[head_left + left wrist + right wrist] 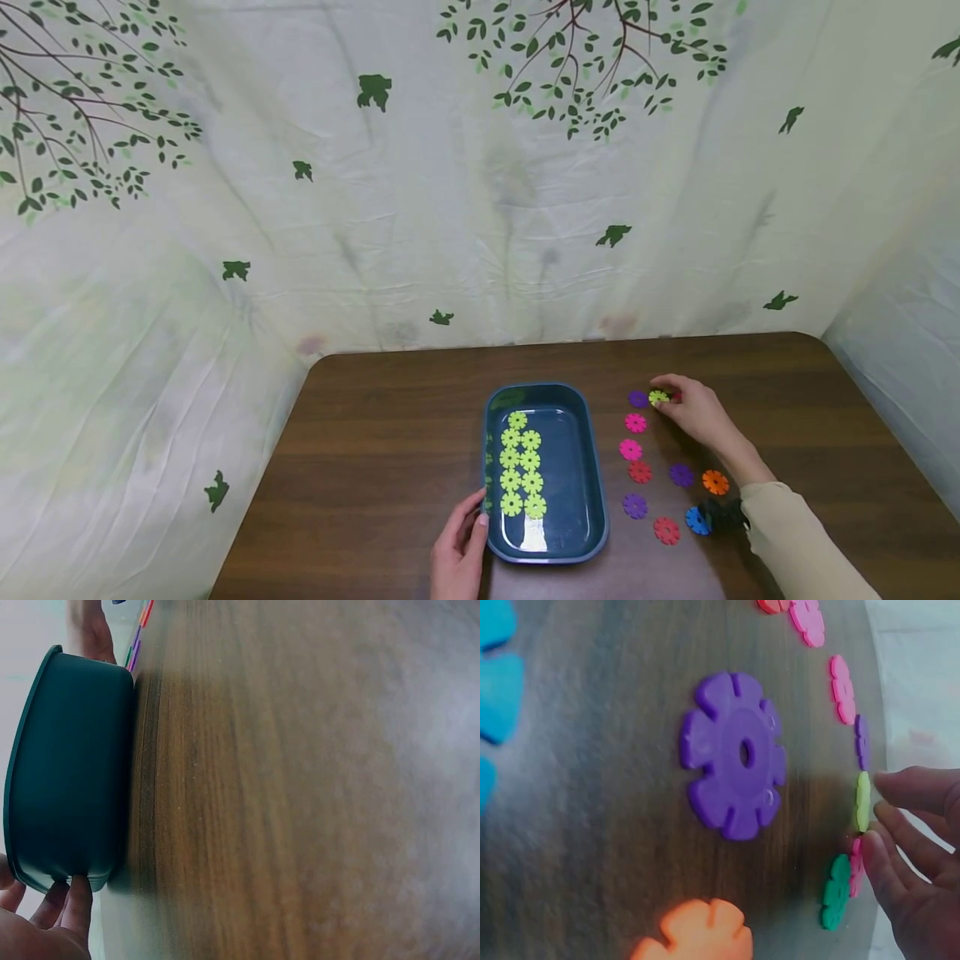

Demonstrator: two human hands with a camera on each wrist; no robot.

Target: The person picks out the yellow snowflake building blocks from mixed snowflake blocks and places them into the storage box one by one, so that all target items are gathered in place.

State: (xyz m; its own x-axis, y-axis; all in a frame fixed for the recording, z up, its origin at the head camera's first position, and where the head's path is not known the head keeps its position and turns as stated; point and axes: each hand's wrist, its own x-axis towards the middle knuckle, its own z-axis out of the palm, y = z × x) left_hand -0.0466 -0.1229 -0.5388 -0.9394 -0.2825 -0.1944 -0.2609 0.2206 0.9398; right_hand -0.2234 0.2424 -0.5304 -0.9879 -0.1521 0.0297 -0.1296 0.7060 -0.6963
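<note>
My right hand (pixel 693 410) is at the far right of the table, thumb and fingers at opposite edges of a yellow-green flower-shaped disc (pixel 658 397), which it pinches. In the right wrist view that disc (pixel 862 802) is seen nearly edge-on beside the fingertips (pixel 877 844). A purple flower disc (pixel 637 399) lies just left of it. My left hand (pixel 459 546) holds the near left side of a dark blue tray (pixel 573 467), its fingers against the outer wall in the left wrist view. Several yellow-green flower discs (pixel 530 460) lie in two columns inside the tray's left half.
Right of the tray lie several loose flower discs, among them pink (pixel 630 450), red (pixel 667 531), orange (pixel 716 482) and blue (pixel 697 521). A green disc (pixel 836 892) lies near the right fingers. A leaf-patterned cloth (pixel 525 208) hangs behind the wooden table (pixel 375 467).
</note>
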